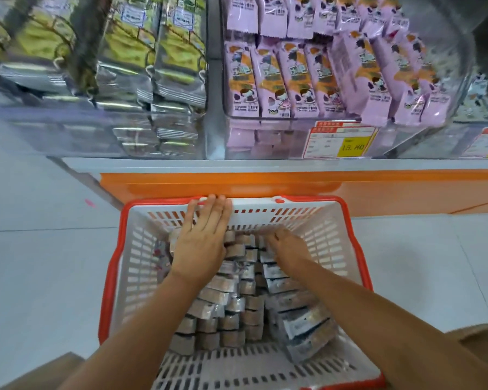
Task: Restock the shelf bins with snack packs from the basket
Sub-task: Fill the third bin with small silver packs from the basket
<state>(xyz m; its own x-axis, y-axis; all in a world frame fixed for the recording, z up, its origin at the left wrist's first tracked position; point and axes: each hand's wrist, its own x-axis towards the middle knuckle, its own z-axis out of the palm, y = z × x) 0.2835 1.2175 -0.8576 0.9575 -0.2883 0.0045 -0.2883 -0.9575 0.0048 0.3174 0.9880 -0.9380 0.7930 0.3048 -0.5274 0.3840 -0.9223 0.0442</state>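
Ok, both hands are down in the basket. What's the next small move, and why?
Probably close both hands around a bunch of the small grey snack packs at the far end and lift it. The left hand lies flat with straight fingers reaching the far wall of the basket. The right hand has its fingers dug among the packs, and nothing is raised yet.

floor (40, 277): pale tiles | on it: basket (279, 211) | beside orange shelf base (293, 187)

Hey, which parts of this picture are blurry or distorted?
Head view: green packs upper left smear with motion blur; the clear bin front hazes with glare; wide-angle distortion bends the frame's edges; the basket looks sharpest.
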